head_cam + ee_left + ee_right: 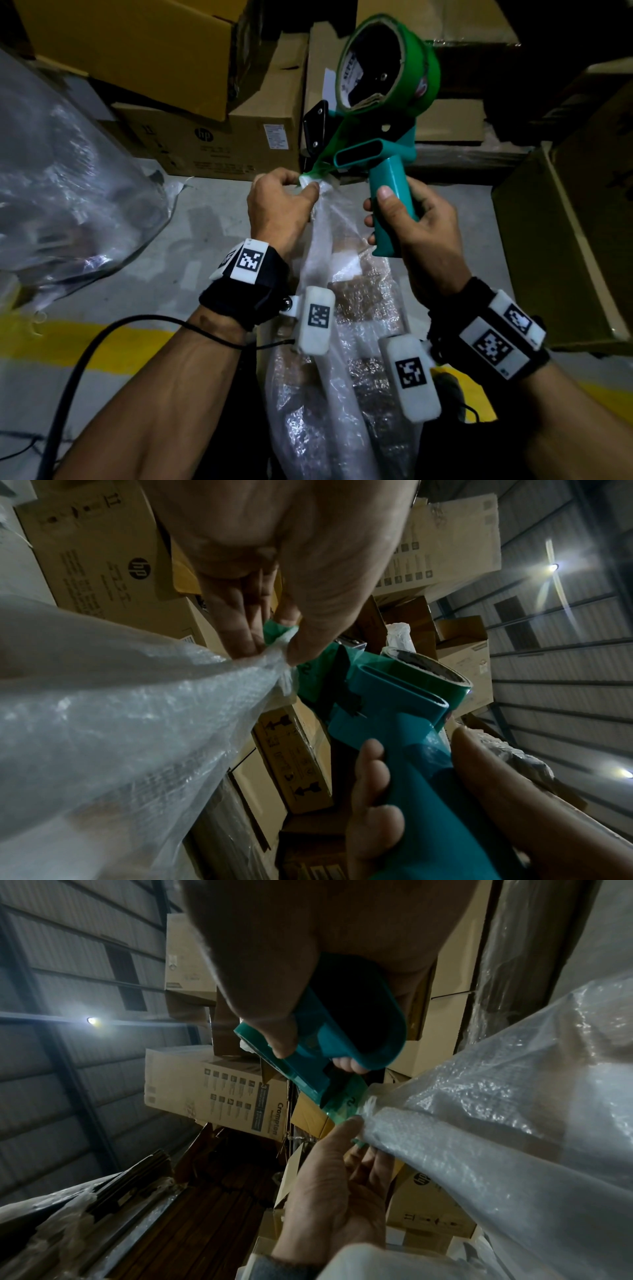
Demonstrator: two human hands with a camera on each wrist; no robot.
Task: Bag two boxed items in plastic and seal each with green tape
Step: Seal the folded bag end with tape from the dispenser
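A clear plastic bag (342, 342) holding a brown boxed item in bubble wrap stands between my arms. Its neck is gathered to a twist, and my left hand (284, 198) pinches that twist together with the end of the green tape (277, 627). My right hand (407, 219) grips the teal handle of the tape dispenser (387, 192), which carries a green tape roll (387, 61) above. A strip of tape runs from the dispenser's mouth to the bag neck (363, 1104). The bag (120, 710) fills the lower left of the left wrist view.
Stacked cardboard boxes (212, 140) stand close behind the work. A large heap of clear plastic (61, 178) lies at the left. An open carton (575, 222) sits at the right. A yellow line (68, 339) crosses the grey floor, and a black cable (85, 359) trails from my left wrist.
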